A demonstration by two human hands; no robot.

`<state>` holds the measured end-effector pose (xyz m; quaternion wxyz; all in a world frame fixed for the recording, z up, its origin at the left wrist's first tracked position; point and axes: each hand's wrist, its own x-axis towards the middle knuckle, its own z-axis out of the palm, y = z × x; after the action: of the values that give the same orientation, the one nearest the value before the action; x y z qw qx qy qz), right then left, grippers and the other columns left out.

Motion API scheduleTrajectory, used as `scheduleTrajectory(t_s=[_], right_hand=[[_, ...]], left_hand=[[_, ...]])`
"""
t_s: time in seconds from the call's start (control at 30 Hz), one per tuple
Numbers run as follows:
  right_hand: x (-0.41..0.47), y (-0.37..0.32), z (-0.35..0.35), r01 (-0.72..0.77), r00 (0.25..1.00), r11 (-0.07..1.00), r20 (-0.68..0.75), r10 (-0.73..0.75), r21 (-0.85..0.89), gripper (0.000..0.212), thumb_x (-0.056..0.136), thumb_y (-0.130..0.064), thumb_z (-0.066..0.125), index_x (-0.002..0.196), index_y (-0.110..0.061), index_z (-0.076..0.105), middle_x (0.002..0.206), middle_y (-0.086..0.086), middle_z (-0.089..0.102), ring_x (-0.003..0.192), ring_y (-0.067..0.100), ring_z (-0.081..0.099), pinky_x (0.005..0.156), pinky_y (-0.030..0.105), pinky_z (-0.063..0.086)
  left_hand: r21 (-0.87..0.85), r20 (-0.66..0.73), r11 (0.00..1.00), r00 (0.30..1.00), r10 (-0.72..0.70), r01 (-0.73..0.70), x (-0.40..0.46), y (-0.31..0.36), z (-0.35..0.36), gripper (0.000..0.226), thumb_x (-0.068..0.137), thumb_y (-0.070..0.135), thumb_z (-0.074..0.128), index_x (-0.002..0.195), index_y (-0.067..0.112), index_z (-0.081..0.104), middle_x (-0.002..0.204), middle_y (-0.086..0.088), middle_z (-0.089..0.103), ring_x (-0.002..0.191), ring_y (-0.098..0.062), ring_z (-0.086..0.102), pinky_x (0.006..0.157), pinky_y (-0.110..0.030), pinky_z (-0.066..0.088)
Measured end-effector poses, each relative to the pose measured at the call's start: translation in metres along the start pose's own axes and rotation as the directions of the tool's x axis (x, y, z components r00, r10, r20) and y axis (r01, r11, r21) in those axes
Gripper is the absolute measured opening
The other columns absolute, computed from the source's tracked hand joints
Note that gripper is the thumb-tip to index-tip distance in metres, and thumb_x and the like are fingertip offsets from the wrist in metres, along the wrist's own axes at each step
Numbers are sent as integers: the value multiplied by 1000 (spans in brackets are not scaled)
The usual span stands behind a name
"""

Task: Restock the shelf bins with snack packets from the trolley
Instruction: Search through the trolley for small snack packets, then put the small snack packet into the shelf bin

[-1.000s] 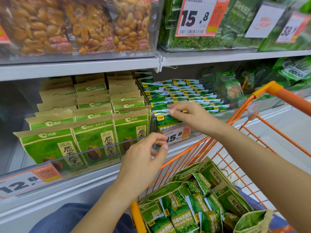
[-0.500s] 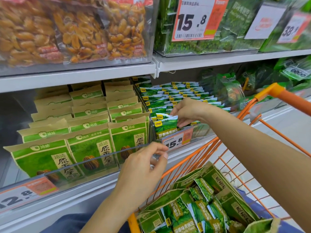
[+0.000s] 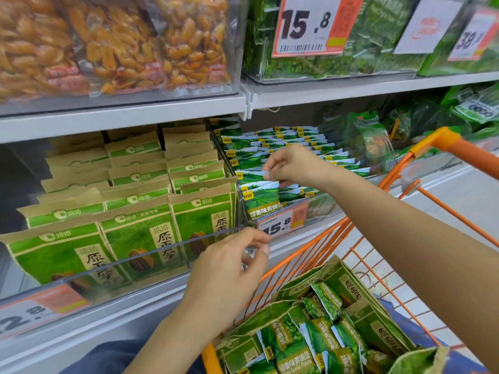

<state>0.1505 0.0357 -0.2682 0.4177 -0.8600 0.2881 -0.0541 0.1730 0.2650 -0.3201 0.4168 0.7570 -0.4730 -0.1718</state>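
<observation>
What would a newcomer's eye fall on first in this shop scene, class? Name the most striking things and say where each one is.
First, the right hand at centre, its fingers pinching the top of a green pea packet in the middle shelf bin. Next, the orange trolley at lower right, heaped with green packets, and the big 15.8 price card up top. The left hand hovers by the seed-packet bin's clear front.

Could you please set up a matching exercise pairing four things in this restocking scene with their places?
Things:
1. right hand
2. left hand
3. sunflower seed packets
4. orange trolley

Places:
A. left bin on the middle shelf
B. pinching the top of a pea packet in the middle bin
C. lower right, holding loose packets
D. at the clear front edge of the left bin

Pairs: 1-B, 2-D, 3-A, 4-C
</observation>
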Motion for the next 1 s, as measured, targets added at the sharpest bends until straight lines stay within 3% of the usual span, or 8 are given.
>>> scheduleTrajectory(t_s=[0.2,0.3,0.47,0.57,0.63,0.73,0.87,1.0], right_hand=[[0,3,5,7,998,1000,-56,-6,16,7,90,-17,66,90,-11,64,78,0,62,73,14,62,55,12,51],[-14,8,-1,-24,992,994,-124,37,108,17,94,-30,60,89,-14,63,88,1,66,72,15,66,67,24,56],[-77,21,-11,124,945,992,-309,-110,24,22,96,-22,55,81,-10,64,74,4,69,64,20,67,70,37,58],[-124,38,2,121,989,990,-81,-127,-78,20,95,-24,58,78,-15,64,65,0,69,61,12,67,66,31,55],[-145,49,16,125,983,947,164,-79,-296,22,94,-31,57,76,-21,61,63,-6,66,62,9,64,65,29,51],[-159,66,45,283,895,675,441,70,-682,27,93,-44,53,84,-21,64,78,-8,66,76,14,61,70,30,49],[-162,81,86,421,822,488,549,151,-764,31,95,-40,52,108,-13,59,99,6,65,84,25,61,61,33,47],[-152,88,110,460,834,317,526,165,-829,34,101,-33,45,76,-10,50,71,3,51,59,20,47,50,31,42]], left_hand=[[10,7,1000,1000,12,-12,1,0,1,14,93,37,51,101,44,60,93,33,60,81,8,60,67,-20,50],[31,11,999,1000,27,-28,2,-1,2,15,93,37,50,104,42,60,93,32,60,82,8,59,68,-19,50],[91,56,995,998,41,-46,1,-1,0,15,94,37,50,105,40,60,94,30,60,84,8,58,68,-19,50],[189,155,979,987,43,-73,1,0,2,19,97,38,47,107,33,62,98,20,65,83,0,61,73,-31,50],[257,196,960,979,57,-107,1,0,3,24,99,39,42,108,29,63,100,13,67,86,-11,63,72,-35,49],[278,187,952,979,77,-128,0,-3,5,29,99,42,41,106,27,63,91,16,64,85,-14,62,70,-35,49],[228,181,968,982,63,-104,0,-6,4,28,98,43,44,105,27,65,85,19,58,79,-9,60,72,-33,49],[182,191,980,980,51,-86,0,-5,2,27,97,43,45,107,27,65,88,19,60,76,-5,58,73,-33,49]])
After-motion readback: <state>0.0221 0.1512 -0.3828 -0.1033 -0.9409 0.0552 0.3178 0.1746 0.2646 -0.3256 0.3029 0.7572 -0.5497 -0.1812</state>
